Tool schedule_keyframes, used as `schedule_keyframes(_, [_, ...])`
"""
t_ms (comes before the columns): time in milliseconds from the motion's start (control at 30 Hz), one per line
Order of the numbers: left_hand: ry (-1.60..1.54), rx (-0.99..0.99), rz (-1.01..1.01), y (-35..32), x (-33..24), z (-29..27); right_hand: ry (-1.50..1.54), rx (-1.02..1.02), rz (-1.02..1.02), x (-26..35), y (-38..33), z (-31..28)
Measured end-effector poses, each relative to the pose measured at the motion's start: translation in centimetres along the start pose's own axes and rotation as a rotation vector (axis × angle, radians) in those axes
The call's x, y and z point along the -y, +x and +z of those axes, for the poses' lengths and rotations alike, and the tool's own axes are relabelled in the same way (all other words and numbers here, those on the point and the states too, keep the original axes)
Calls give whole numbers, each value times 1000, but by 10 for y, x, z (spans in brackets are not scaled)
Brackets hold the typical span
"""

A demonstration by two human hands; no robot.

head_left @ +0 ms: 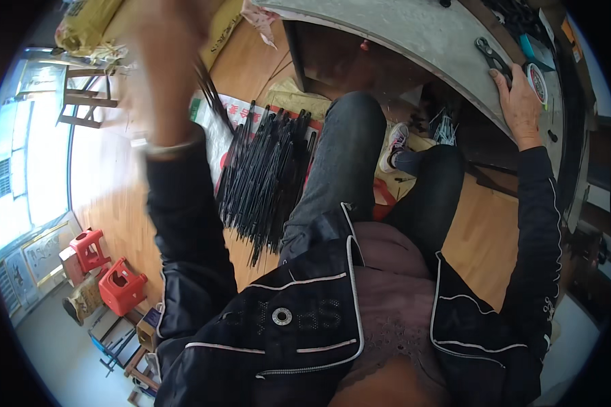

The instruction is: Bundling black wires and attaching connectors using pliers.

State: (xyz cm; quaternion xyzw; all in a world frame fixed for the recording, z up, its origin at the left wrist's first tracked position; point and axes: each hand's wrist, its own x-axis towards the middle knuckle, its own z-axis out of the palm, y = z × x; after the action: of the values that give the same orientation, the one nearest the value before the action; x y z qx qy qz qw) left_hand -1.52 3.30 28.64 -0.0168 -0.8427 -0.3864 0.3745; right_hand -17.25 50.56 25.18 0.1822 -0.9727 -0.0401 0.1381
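Warm wooden plank floor (115,197), brightly lit from large windows (20,169) at far left. Two red plastic stools (105,268) near the left edge, beside framed pictures (30,261) leaning low. Pale wooden chair (81,98) farther off. Yellow sacks (91,24) at top left. Grey curved desk (421,37) across the upper right.

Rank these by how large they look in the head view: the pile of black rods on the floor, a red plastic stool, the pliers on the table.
1. pile of black rods, clearly largest.
2. red plastic stool.
3. pliers, smallest, beside the right hand.
The fisheye lens and differing distances may distort true sizes.
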Motion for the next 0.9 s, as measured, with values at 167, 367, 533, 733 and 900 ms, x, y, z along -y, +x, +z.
schedule_keyframes(167, [267,325,-39,-153,136,138,44,-252,-119,-8,10,1])
schedule_keyframes(367, [606,713,-264,-318,268,148,226,-504,-159,5,16,12])
schedule_keyframes(533, [693,794,-388,-325,253,171,261,-486,-14,-9,-8,5])
schedule_keyframes(733, [482,585,-583,-274,205,162,95,-625,60,-81,-25,-13])
schedule_keyframes(900, [485,429,-641,-302,207,121,-195,-399,719,-225,-55,-13])
